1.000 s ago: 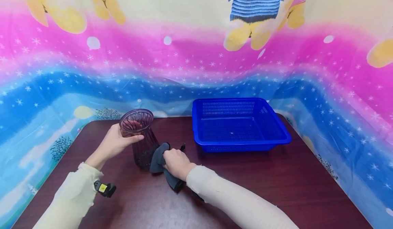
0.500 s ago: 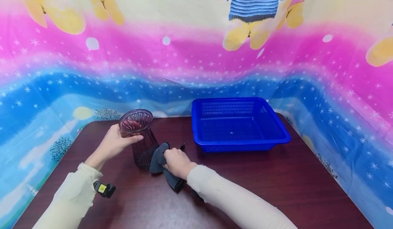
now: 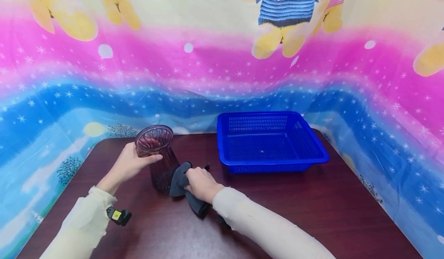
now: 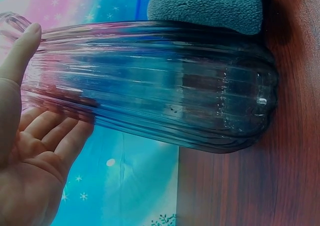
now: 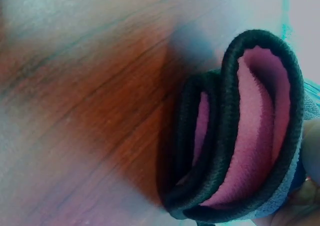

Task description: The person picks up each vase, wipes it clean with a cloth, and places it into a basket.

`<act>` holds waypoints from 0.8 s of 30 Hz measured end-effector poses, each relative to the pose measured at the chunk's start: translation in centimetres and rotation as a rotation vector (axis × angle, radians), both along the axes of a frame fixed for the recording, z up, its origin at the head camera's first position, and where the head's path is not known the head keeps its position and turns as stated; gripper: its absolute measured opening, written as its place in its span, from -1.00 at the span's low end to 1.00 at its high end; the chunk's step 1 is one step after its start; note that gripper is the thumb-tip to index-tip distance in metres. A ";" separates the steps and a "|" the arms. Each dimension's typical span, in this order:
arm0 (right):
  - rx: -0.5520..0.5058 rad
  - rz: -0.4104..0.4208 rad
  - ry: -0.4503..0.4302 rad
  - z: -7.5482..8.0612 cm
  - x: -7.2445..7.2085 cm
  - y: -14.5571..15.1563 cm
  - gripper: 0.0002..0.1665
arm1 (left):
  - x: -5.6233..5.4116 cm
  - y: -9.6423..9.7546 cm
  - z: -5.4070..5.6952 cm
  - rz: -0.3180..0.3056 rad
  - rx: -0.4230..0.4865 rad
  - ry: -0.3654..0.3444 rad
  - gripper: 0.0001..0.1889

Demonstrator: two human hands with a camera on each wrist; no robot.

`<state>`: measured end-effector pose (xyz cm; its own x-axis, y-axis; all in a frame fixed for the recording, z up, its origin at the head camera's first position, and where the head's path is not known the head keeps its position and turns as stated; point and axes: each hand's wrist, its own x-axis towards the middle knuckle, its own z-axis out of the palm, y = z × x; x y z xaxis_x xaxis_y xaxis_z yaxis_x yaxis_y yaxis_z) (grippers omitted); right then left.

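Note:
A purple, ribbed glass vase point(image 3: 163, 166) stands tilted on the table, its flared mouth leaning left. My left hand point(image 3: 126, 164) grips it just under the rim, thumb across the near side and fingers behind, as the left wrist view shows through the glass point(image 4: 160, 86). My right hand point(image 3: 202, 184) holds a bunched dark grey cloth point(image 3: 179, 180) against the vase's lower right side. In the left wrist view the fuzzy cloth point(image 4: 205, 8) lies along the glass. The right wrist view shows folds of the cloth point(image 5: 255, 121) with a pink inner face and dark stitched edge.
A blue plastic basket point(image 3: 274, 160) with perforated walls sits at the back right of the dark wood table point(image 3: 277, 212). A patterned curtain point(image 3: 194, 78) hangs around the back and sides of the table. A black wrist camera point(image 3: 119, 216) sticks out from the left sleeve.
Both hands, the vase and the cloth keep nearly the same places. The whole head view has shifted very slightly.

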<state>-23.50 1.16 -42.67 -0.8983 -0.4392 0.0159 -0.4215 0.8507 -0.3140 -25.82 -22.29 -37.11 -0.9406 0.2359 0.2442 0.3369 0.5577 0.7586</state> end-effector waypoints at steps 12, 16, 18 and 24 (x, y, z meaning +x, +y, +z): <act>-0.067 0.007 0.038 2.0 0.3 -0.3 -0.84 | 0.3 0.0 0.1 0.024 -0.008 -0.004 -0.56; -0.087 0.013 0.075 2.5 0.3 -0.4 -0.84 | 0.3 0.0 0.0 0.026 -0.007 -0.005 -0.57; -0.095 0.016 0.094 2.8 0.3 -0.4 -0.84 | 0.3 0.0 0.0 0.023 -0.007 0.000 -0.57; -0.102 0.016 0.119 4.0 0.3 -0.5 -0.85 | 0.2 0.1 -0.1 0.019 -0.003 0.003 -0.58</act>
<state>-23.23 0.64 -38.72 -0.8804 -0.4439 0.1670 -0.4739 0.8102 -0.3450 -25.57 -22.18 -37.16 -0.9442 0.2190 0.2461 0.3284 0.5661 0.7561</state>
